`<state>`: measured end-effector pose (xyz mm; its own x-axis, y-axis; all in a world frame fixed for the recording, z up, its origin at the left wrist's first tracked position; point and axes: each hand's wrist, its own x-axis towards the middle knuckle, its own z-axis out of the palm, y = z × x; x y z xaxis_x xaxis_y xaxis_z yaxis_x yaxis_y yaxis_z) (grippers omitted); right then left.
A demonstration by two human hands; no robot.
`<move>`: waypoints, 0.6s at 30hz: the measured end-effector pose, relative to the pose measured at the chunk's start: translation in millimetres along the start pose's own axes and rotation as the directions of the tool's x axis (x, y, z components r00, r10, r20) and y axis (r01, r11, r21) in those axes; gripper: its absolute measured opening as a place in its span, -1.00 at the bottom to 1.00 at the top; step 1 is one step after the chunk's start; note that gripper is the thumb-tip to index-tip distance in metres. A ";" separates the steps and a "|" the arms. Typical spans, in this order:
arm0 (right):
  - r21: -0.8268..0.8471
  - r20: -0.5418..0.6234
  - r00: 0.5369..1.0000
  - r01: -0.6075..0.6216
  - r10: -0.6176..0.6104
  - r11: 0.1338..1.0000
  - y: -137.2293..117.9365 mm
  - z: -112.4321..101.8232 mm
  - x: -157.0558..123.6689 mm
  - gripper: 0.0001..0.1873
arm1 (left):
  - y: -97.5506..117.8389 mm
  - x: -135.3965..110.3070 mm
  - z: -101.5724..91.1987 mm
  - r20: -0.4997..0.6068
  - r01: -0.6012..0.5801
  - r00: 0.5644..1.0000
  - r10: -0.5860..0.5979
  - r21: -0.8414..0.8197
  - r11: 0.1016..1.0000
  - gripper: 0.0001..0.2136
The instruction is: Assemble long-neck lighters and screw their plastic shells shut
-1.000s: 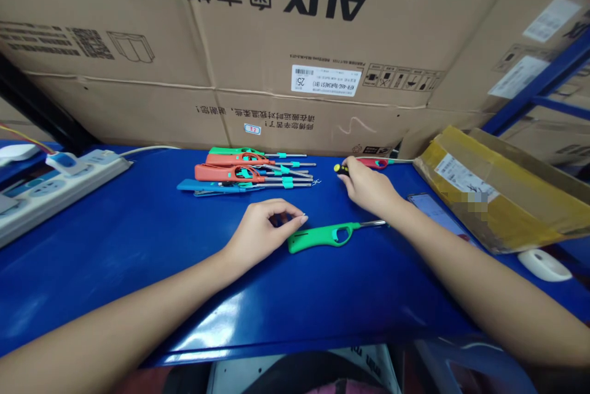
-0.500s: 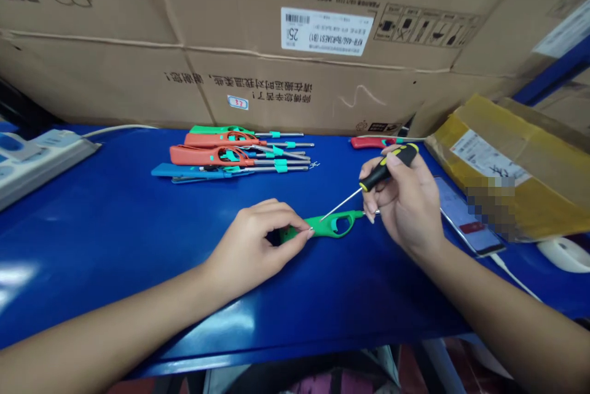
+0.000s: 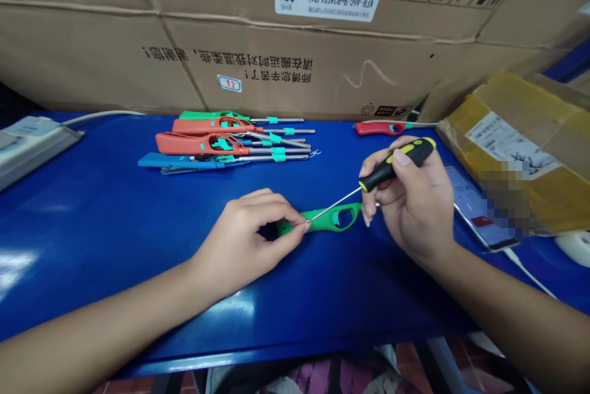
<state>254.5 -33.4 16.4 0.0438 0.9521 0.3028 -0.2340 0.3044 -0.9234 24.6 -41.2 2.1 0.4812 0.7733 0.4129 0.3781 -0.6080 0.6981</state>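
Note:
A green long-nosed lighter [image 3: 328, 219] lies flat on the blue table [image 3: 115, 222]. My left hand [image 3: 246, 241] pinches its handle end between thumb and fingers, holding it down. In my right hand [image 3: 412, 203] is a screwdriver [image 3: 397, 163] with a black and yellow handle, held like a pen. Its thin metal shaft slants down to the left, and the tip touches the lighter's body close to my left fingertips.
Several more lighters [image 3: 216, 142], red, green and blue, lie in a pile at the back. A single red lighter [image 3: 380, 128] lies by the big cardboard boxes [image 3: 276, 31]. A phone [image 3: 474, 206] and a yellow-taped parcel [image 3: 520, 148] are at the right, a power strip [image 3: 27, 145] at the left.
My right hand picked the screwdriver up from the back of the table and brought its tip onto the green lighter. My left hand closed on the lighter's handle. The camera has tilted down and closer.

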 end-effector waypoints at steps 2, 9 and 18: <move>-0.009 0.007 1.000 0.015 -0.015 1.000 -0.4 -0.1 -0.2 -0.82 | 0.4 -0.3 0.0 0.003 0.001 1.000 -0.001 0.003 1.000 -0.96; 0.009 0.025 1.000 -0.011 0.011 1.000 1.2 0.0 -1.1 -0.81 | -0.9 -2.2 1.3 0.008 -0.047 0.999 0.046 0.041 0.998 -0.96; 0.018 0.055 0.998 -0.011 0.010 1.000 -0.6 -0.8 -0.9 -0.77 | -0.2 -1.2 1.2 0.007 -0.068 0.998 0.068 0.054 0.996 -0.95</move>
<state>255.4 -34.4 16.5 -0.0122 0.9518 0.3065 -0.2517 0.2937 -0.9221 24.9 -42.3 0.7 0.5113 0.7290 0.4552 0.3864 -0.6681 0.6359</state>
